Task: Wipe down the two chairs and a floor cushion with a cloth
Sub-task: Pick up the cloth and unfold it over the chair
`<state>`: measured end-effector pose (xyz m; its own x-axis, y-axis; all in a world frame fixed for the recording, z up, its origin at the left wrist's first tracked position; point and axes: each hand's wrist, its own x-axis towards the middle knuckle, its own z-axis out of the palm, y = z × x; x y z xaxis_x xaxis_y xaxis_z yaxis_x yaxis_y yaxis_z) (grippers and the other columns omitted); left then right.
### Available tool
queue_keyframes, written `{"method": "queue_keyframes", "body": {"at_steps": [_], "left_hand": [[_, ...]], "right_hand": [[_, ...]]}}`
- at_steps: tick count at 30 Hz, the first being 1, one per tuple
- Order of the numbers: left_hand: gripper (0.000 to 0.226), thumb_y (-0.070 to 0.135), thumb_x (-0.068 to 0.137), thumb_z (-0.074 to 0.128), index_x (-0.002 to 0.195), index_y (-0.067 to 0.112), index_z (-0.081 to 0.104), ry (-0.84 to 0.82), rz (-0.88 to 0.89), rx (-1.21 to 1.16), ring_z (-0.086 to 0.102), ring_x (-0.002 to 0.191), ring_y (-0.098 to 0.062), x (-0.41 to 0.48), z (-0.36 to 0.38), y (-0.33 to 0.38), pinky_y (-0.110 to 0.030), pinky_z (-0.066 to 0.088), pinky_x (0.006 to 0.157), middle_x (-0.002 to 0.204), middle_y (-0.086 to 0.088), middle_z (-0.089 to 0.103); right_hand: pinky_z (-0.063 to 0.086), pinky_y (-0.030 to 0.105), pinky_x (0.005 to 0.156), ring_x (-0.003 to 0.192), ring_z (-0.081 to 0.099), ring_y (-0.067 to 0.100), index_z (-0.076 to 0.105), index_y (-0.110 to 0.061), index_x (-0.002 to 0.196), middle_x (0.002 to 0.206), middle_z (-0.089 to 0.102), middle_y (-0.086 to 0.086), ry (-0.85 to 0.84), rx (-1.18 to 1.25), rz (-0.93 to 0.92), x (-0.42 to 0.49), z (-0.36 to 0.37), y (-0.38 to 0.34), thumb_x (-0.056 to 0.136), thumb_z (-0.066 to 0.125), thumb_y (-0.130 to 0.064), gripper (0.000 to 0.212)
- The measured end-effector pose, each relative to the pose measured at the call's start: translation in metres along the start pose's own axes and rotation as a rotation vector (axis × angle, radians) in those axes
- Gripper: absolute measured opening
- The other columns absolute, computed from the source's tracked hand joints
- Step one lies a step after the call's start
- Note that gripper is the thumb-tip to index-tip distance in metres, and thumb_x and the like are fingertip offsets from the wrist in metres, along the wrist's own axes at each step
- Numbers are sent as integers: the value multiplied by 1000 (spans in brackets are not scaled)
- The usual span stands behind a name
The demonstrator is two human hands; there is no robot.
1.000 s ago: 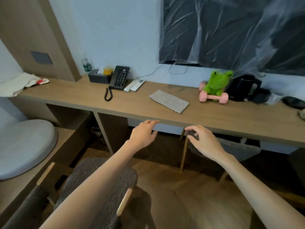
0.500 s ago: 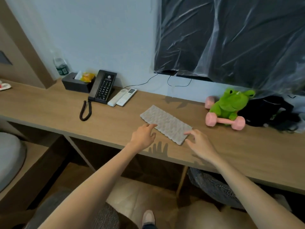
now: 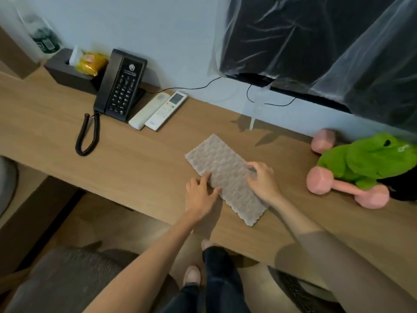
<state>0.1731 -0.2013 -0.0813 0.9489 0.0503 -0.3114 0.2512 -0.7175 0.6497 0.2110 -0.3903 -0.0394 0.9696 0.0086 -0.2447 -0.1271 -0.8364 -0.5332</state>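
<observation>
A person leans over a long wooden desk [image 3: 135, 168], both bare forearms reaching in from the near edge. A grey, bumpy-textured cloth [image 3: 222, 158] lies flat and slanted on the desk, near its middle. The left hand [image 3: 202, 195] touches the cloth's left edge with loosely spread fingers [image 3: 206, 178] and grips nothing. The right hand [image 3: 262, 184] sits on the cloth's right side, its fingers curled and pinching the fabric. Far left on the desk stand a black telephone [image 3: 123, 86], two white remotes [image 3: 158, 110] just beside it, and a dark tissue box [image 3: 67, 74]. To the right, a green frog plush [image 3: 365, 161] rests on a pink dumbbell [image 3: 343, 188]. One grey fabric chair [image 3: 74, 274] sits near left; another chair [image 3: 293, 289] is tucked under the desk, near right.
</observation>
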Motion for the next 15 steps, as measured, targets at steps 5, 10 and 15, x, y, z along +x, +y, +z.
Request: {"method": "queue_keyframes", "body": {"at_steps": [5,10,15], "left_hand": [[60,43,87,61,140,32,37,123,-64,-119,40,107,-20,15,24,7,-34,36,96,113,-2,46],[45,16,88,65,131,20,50,188,-86,-352,55,105,-17,27,17,18,-38,50,90,121,-1,57],[40,12,87,67,125,21,56,367,-103,-432,56,94,-20,11,-27,7,-36,50,86,115,-2,57]], "right_hand": [[37,41,103,122,42,28,49,-23,131,132,50,4,-43,-97,41,48,17,12,91,59,-23,41],[51,41,86,104,61,25,53,-13,121,115,64,6,-184,51,-8,68,15,10,91,63,-23,33],[52,41,84,99,60,19,57,-13,114,108,62,1,-219,166,-214,68,8,-28,92,62,-30,28]]}}
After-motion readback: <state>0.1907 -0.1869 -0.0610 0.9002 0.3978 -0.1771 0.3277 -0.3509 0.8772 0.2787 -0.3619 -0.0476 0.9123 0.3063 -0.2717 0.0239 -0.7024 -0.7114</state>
